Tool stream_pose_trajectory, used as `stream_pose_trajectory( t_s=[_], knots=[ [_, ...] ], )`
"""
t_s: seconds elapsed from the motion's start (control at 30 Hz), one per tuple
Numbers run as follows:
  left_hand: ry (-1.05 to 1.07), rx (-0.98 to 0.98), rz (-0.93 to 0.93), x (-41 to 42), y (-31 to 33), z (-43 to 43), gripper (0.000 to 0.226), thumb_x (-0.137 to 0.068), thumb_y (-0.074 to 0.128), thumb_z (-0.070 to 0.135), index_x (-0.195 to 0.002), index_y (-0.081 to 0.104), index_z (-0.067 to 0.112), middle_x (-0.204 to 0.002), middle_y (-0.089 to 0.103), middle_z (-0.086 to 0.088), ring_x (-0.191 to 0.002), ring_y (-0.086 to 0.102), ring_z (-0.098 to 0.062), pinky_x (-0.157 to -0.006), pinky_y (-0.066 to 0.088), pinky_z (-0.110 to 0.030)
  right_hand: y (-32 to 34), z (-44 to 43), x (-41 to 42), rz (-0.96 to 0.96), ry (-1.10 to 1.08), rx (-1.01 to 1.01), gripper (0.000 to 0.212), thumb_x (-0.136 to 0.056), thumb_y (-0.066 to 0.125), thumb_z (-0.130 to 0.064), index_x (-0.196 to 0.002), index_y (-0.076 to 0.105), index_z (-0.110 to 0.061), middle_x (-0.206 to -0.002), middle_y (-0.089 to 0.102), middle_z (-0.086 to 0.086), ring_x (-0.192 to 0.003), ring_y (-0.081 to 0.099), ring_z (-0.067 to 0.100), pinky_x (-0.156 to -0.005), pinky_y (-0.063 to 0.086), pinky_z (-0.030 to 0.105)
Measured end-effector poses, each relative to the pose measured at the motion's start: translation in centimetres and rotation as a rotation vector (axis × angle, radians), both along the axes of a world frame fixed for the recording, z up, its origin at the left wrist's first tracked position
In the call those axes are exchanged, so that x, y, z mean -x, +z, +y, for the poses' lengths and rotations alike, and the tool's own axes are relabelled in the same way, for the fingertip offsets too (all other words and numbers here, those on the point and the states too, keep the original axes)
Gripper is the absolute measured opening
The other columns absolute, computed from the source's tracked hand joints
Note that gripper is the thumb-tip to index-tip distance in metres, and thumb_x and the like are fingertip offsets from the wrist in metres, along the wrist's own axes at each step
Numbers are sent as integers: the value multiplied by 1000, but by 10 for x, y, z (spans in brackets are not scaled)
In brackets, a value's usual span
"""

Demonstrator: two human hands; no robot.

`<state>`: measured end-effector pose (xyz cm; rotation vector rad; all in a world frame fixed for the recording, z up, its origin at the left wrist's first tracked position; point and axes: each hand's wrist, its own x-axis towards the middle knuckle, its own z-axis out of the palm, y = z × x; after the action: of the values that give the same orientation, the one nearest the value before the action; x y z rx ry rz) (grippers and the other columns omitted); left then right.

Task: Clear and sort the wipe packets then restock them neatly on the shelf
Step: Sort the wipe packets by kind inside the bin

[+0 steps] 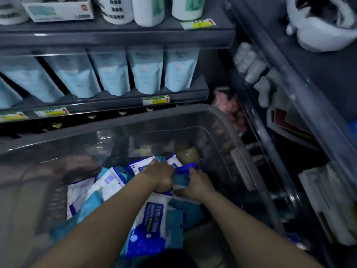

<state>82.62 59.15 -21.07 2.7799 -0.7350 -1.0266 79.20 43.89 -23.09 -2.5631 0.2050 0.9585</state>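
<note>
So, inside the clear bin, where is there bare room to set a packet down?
In the bin, bare floor shows along the left wall and in the far right corner, beyond the right hand. The middle is crowded: wipe packets heaped around the left hand.

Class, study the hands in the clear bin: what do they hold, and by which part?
The left hand and right hand grip a blue wipe packet at its opposite ends; finger detail is blurred.

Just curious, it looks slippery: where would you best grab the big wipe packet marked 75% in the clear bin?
Probably pinch the 75% packet across its long edges near the middle, coming from above: it lies flat, face up atop the pile.
</note>
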Motion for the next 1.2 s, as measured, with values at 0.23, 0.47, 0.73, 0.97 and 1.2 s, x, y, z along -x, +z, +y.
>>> stream_pose_trajectory(
  t_s=[0.23, 0.47, 0.73, 0.97, 1.2],
  knots=[
    [-89, -179, -62, -8, -3, 9, 79, -73, 46, 80, -131, 50, 26, -129, 50, -4, -123, 40, -23, -104, 22, -44, -5, 4, -25, 72, 253, 4, 129, -57, 83, -58, -152, 9, -13, -156, 21, 10, -143, 22, 26, -114, 28, 38],
    [-96, -57, -105, -5, -6, 19, 71, -77, 58, 61, -136, 44, 24, -133, 38, -4, -124, 34, -22, -105, 23, -40, 0, 3, -34, 213, 161, -79, 56, -61, 85, -47, -104, 57, -26, -118, 60, -1, -102, 59, 16, -86, 53, 32],
    [-138, -42, -84, -14, 15, 18, 56, -66, 71, 63, -109, 59, 29, -113, 62, 7, -104, 57, -15, -86, 27, -33, 18, 11, -37, 346, 101, -161, 44, -64, 87, -32, -96, 59, -21, -94, 64, -4, -84, 62, 11, -71, 53, 27],
    [-33, 89, -16, -5, 71, 51, 52, -57, 78, 57, -98, 64, 28, -90, 67, 7, -83, 59, -17, -76, 47, -29, 81, 41, -32, 314, 340, -139, 47, -56, 87, -43, -90, 66, -19, -86, 66, -3, -77, 64, 14, -65, 52, 29],
    [194, 93, 206, 12, 140, 120, 39, -58, 86, 42, -60, 55, 18, -54, 55, 11, -50, 46, -2, -50, 34, -21, 143, 95, -10, 198, 416, -247, 77, -61, 83, -49, -123, 57, -12, -120, 60, 0, -107, 59, 19, -92, 51, 34]
  ],
)
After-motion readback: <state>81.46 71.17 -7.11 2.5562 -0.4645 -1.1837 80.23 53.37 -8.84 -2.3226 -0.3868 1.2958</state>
